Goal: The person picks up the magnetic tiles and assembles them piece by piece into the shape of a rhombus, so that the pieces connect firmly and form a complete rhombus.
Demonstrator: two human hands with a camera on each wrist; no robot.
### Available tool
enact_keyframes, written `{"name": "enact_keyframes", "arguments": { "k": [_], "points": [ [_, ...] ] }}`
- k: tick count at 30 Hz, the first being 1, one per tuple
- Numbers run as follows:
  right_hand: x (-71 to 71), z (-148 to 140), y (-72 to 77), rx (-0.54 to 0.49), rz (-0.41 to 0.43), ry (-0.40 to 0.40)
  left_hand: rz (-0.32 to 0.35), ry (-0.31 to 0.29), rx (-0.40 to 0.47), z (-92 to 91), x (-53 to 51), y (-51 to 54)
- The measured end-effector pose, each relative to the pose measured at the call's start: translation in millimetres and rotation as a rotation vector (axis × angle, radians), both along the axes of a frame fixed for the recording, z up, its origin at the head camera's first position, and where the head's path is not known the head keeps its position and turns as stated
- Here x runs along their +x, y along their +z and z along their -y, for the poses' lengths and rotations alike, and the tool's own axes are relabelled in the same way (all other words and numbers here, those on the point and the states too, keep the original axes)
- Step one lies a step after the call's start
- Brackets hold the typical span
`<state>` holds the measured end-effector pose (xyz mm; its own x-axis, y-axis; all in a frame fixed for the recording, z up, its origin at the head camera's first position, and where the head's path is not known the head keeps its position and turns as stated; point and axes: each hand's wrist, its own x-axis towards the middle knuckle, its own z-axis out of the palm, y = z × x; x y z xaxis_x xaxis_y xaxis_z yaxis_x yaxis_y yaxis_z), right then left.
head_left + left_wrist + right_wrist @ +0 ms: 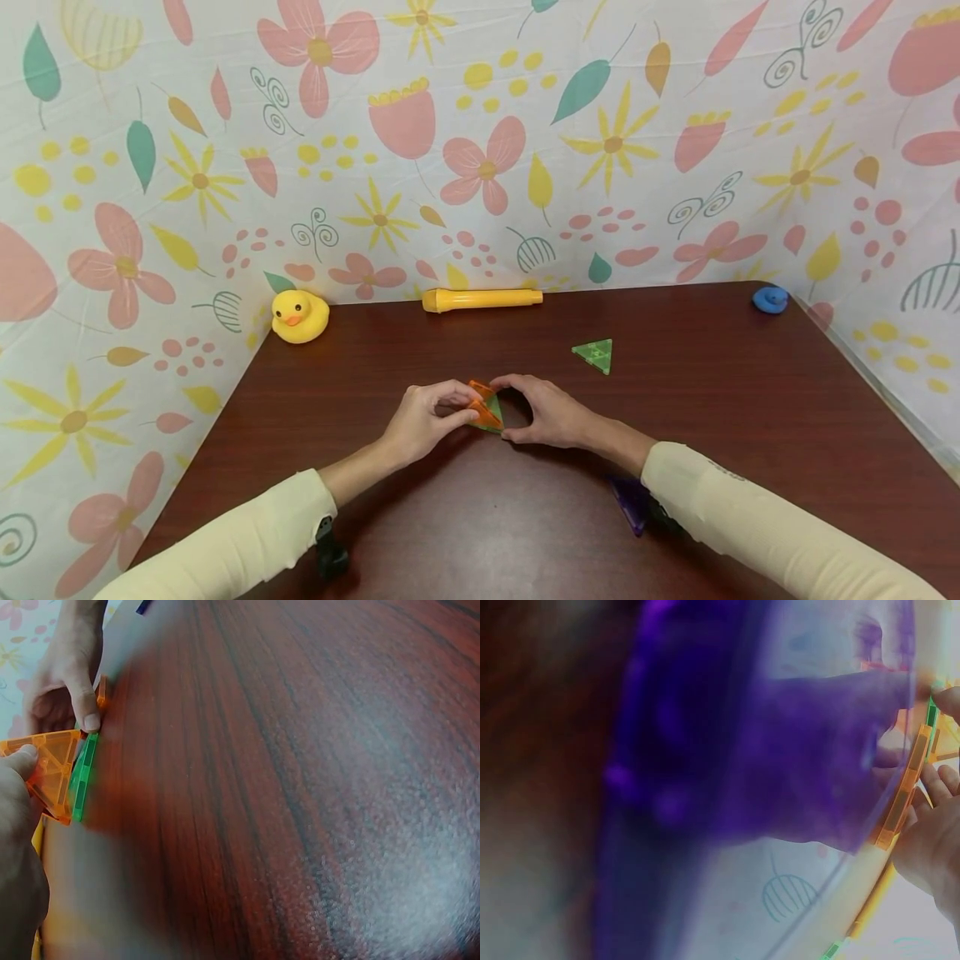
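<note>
Orange tile (54,769) pinched in left hand's (423,421) fingers, against green tile (82,776); right hand (551,412) grips green tile. Assembly looks partial: loose triangle (596,355), purple tile (630,502) unjoined, right of green tile.

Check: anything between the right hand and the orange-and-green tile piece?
Nothing visible: the right hand appears to touch the green tile with its thumb. The purple tile is off by the right sleeve.

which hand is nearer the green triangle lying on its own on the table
Right. The right hand is in front of the green triangle and slightly to its left; the left hand is farther away to the left, pinching an orange tile.
</note>
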<state>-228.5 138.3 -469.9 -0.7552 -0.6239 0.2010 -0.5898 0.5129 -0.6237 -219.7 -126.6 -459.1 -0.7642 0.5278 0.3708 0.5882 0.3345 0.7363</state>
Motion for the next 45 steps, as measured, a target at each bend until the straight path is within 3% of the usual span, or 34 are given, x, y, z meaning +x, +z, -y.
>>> {"name": "enact_keyframes", "arguments": {
  "k": [29, 34, 41, 45],
  "points": [
    [1.4, 0, 2.2, 0.014, 0.0, -0.005, -0.063, 0.005, 0.022, 1.4, 1.8, -10.5],
    [0.9, 0, 2.0, 0.012, -0.012, 0.006, -0.097, 0.018, 0.024, 0.4, 3.1, -11.7],
    [0.6, 0, 0.7, 0.001, -0.021, 0.018, -0.194, 0.033, 0.022, 0.7, 4.3, -13.6],
    [1.3, 0, 0.9, -0.003, -0.026, 0.02, -0.206, 0.052, 0.001, 2.2, 5.0, -14.4]
  ]
}}
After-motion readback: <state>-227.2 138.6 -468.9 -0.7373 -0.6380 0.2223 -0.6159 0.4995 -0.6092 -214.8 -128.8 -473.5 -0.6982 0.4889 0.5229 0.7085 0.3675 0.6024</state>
